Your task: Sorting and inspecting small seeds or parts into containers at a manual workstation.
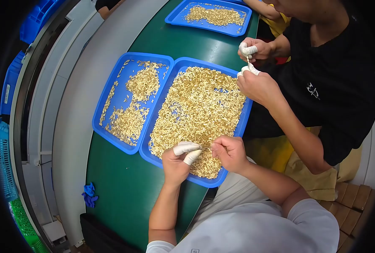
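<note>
My left hand (178,161), with white finger covers on its thumb and forefinger, pinches one end of a small thin piece (205,148). The fingertips of my right hand (230,154) are closed at its other end; its exact kind is too small to make out. Both hands are over the near part of a blue tray (143,148), which is thickly covered with small gold-coloured metal pieces (200,103). Left of it, touching its edge, a second blue tray (119,98) holds looser heaps of similar pieces (143,82).
On my right a co-worker in black pinches something small between covered fingers (250,63), close to the tray's far right corner. A third blue tray (177,17) stands farther back on the green table (116,177). Crumpled blue gloves (89,195) lie at the table's left edge.
</note>
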A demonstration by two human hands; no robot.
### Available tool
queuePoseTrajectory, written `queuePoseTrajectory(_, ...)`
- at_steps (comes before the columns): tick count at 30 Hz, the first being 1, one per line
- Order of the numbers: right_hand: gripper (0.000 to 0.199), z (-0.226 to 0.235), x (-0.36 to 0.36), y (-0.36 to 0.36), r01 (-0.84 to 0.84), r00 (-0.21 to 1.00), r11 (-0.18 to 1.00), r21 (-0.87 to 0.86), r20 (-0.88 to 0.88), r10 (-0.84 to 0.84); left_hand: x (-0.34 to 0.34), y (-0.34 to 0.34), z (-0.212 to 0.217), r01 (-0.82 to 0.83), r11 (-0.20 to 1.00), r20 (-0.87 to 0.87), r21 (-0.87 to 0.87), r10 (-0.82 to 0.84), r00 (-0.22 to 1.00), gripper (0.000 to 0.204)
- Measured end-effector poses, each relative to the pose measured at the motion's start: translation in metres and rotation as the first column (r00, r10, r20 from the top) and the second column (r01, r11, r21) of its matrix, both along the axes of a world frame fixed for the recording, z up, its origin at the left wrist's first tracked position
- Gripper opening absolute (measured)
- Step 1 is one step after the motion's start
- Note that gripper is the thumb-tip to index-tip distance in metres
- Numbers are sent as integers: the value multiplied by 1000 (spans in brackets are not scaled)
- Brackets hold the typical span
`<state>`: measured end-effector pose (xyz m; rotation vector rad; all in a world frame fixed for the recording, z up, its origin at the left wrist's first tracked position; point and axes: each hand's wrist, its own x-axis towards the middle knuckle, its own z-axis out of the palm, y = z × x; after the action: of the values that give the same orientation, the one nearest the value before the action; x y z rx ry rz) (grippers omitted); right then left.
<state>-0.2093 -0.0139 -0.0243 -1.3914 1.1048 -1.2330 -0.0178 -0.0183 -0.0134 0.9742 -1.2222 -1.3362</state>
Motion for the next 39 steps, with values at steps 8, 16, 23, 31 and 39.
queuePoseTrajectory(8, 17, -2, 0, 1, -55, 998, 998, -4, 29, 55, -8, 7, -2, 7, 984, 50, 178, -16, 999, 19)
queuePoseTrajectory(16, 19, -1, -2, 0, -32, 997, 998, 48, 70, 29, -1, 3, 2, -57, 998, -100, 5, 57, 993, 15)
queuePoseTrajectory(23, 19, -1, -2, 0, -47, 999, 999, -15, 14, 47, -5, 7, -1, -118, 993, 32, -12, 118, 992, 14)
queuePoseTrajectory(31, 20, -4, -2, 0, -45, 998, 999, -1, 46, 45, -12, 8, 5, -136, 987, 25, 82, 134, 991, 14)
queuePoseTrajectory(39, 20, 0, -3, 0, -59, 997, 998, 9, 56, 58, -6, 4, 12, 13, 1000, 312, -16, -7, 950, 32)
